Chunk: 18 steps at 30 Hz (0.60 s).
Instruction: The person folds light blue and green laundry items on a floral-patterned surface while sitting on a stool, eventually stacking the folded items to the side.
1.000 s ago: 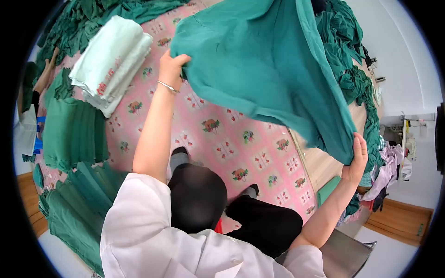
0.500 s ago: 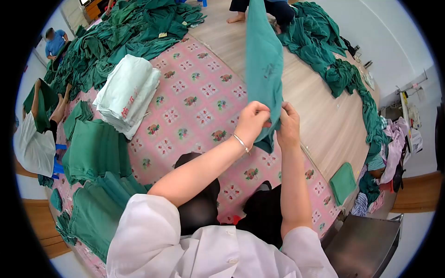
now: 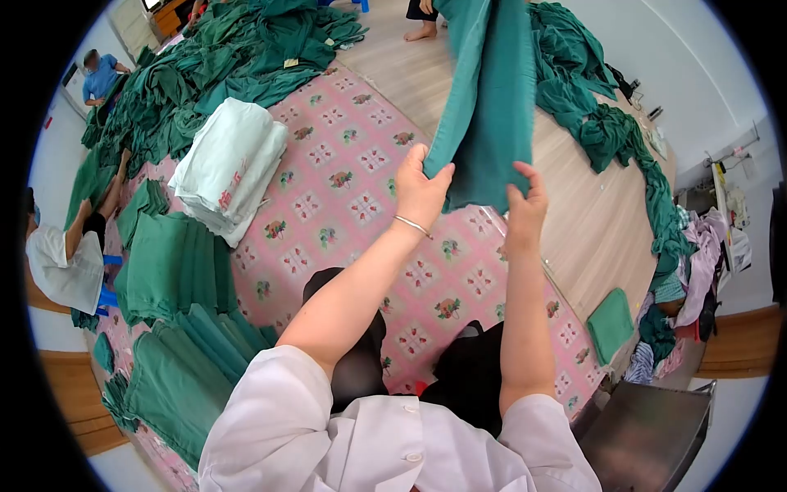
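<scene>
A long green cloth [image 3: 496, 107] stretches from my hands up past the top edge of the view. My left hand [image 3: 420, 187], with a bangle at the wrist, pinches its near left edge between thumb and fingers. At the near right corner, my right hand [image 3: 525, 207] has its thumb and curled fingers on the cloth's edge. Between the hands the fabric hangs in a lengthwise fold. At its far end a person's hand [image 3: 426, 6] is partly visible beside it, above a bare foot [image 3: 421, 32].
Stacks of folded green cloth [image 3: 176, 262] and a white bundle [image 3: 231, 164] stand at left on the pink patterned floor covering [image 3: 328, 197]. Loose green heaps [image 3: 238, 57] lie behind. A folded green cloth [image 3: 611, 326] and a metal box [image 3: 643, 435] are at right. Other people sit at left.
The green cloth, bunched and narrow before, is now spread wider. My hands have moved apart and slightly up, the left one leftward. The person at left has lowered a green cloth.
</scene>
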Tool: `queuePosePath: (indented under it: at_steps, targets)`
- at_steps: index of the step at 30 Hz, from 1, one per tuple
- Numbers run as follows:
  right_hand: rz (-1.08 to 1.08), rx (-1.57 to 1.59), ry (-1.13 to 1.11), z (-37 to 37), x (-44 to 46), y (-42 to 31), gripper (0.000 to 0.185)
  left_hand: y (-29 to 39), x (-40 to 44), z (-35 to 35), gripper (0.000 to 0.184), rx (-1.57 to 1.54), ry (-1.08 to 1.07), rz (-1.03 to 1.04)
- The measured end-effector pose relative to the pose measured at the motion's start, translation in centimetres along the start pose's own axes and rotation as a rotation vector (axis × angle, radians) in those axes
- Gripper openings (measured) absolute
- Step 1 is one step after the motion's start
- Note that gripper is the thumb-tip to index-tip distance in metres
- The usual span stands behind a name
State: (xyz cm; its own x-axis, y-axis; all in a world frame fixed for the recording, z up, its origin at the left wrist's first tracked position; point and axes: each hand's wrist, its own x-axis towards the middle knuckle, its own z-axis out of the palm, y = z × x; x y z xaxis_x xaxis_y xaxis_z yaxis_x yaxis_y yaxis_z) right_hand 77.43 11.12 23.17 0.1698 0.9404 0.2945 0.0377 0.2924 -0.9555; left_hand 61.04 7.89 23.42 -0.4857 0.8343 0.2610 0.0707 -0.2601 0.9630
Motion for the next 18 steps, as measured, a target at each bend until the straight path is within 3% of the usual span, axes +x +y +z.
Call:
queuePosePath:
  at_steps: [2, 3, 6, 10, 12, 18]
  targets:
    - [0.096, -0.008, 0.059, -0.6, 0.5, -0.5, 0.039, 0.5, 0.3, -0.1, 0.016, 0.241, 0.103, 0.44]
    - [0.192, -0.017, 0.127, -0.6, 0.6, -0.9, 0.042, 0.8, 0.0, 0.3, 0.017, 0.19, 0.078, 0.515]
    - [0.283, 0.128, -0.005, -0.4, 0.3, -0.8, 0.034, 1.3, -1.6, 1.2, 0.017, 0.211, -0.07, 0.646]
    - [0.257, 0.136, -0.075, 1.0, -1.6, -2.3, 0.023, 1.3, -3.6, 3.2, 0.016, 0.251, -0.104, 0.714]
    - [0.271, 0.395, -0.061, 1.1, -2.2, -2.5, 0.015, 1.3, -4.4, 4.0, 0.012, 0.21, -0.139, 0.774]
    - [0.246, 0.418, -0.06, -1.5, -2.4, -3.0, 0.02, 1.1, -5.5, 5.7, 0.011, 0.188, -0.136, 0.767]
